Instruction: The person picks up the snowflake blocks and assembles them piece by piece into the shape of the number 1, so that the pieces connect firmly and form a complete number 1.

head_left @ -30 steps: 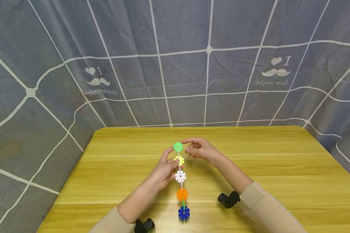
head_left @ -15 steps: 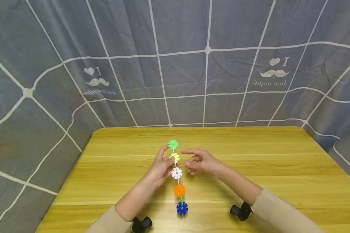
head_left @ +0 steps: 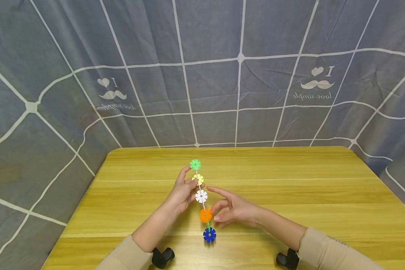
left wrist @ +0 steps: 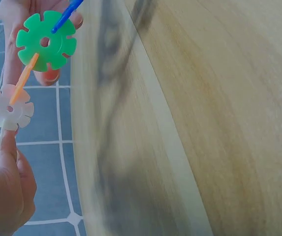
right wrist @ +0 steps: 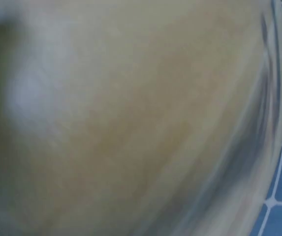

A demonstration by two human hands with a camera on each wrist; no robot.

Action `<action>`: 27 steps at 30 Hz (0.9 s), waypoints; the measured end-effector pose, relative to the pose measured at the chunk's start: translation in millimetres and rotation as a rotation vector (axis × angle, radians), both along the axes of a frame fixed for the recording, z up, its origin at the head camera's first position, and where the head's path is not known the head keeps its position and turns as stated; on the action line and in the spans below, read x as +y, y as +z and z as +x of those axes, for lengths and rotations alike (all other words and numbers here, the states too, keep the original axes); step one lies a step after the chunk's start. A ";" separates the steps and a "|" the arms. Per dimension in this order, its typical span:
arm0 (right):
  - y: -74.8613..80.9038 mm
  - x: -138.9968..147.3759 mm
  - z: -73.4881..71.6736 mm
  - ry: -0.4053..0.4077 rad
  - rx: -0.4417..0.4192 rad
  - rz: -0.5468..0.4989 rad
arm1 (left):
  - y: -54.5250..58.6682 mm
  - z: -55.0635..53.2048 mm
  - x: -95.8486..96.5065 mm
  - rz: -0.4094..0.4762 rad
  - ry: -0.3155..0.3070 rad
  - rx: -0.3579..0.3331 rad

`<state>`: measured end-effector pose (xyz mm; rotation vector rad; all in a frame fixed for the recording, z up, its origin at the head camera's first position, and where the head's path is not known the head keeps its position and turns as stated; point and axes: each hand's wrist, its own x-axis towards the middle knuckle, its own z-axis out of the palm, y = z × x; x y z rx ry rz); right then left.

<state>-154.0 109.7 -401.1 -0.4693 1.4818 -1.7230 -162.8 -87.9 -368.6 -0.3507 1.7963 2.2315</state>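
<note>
A straight chain of notched plastic discs hangs over the table, its links alternately facing the head camera and standing edge-on. From far to near it shows a green disc (head_left: 195,164), a yellow disc (head_left: 200,179), a white disc (head_left: 201,196), an orange disc (head_left: 205,215) and a blue disc (head_left: 209,235). My left hand (head_left: 182,193) pinches the chain at the yellow disc. Beside the orange disc is my right hand (head_left: 236,209), fingers spread and loosely bent. The left wrist view shows a green link (left wrist: 57,49) face-on between edge-on blue and orange ones.
The chain is above a wooden table (head_left: 307,187). A grey curtain (head_left: 216,86) with white lines rises behind the table's far edge. Black wrist mounts sit at the left cuff (head_left: 163,258) and the right cuff (head_left: 288,259).
My right hand has moved from the far green disc down toward the near end, beside the orange disc. The left hand and chain have shifted slightly left and away, the chain tilting a little.
</note>
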 end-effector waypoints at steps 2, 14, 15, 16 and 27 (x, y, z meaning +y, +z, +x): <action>-2.5 -2.0 3.4 0.010 -0.025 -0.025 | -0.6 -1.0 -0.4 0.008 0.007 0.000; -7.9 -9.2 10.8 -0.010 -0.031 -0.066 | -3.4 -5.2 1.5 0.007 0.010 0.002; -8.2 -9.4 10.9 -0.012 -0.027 -0.066 | -3.7 -5.6 1.9 0.006 0.009 0.002; -8.4 -9.6 10.9 -0.015 -0.026 -0.065 | -4.0 -5.9 2.2 0.006 0.008 0.002; -9.1 -11.6 11.1 -0.066 -0.027 -0.082 | -2.4 -13.1 7.2 0.012 0.011 0.009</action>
